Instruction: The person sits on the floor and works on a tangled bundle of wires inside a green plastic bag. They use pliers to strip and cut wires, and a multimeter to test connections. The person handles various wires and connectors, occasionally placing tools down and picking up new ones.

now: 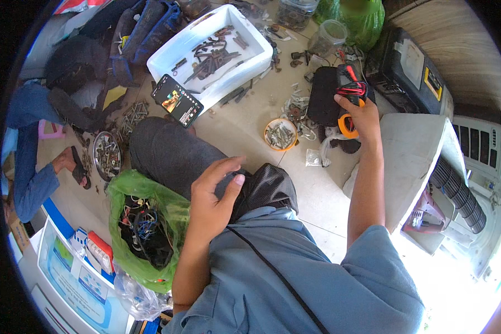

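My right hand is closed around a clamp meter with an orange jaw, over a black pouch on the floor. Red and black test leads are bundled around the meter. My left hand hangs above my bent leg, thumb and fingers apart and nothing in it. A phone with a lit screen leans against a white foam box that holds dark metal pieces. Between the box and the pouch sits a round orange-rimmed tub of screws.
A green bag of wires is by my left side. Farther left are a metal bowl of screws and another person's hand. A black toolbox and a white appliance casing stand at the right.
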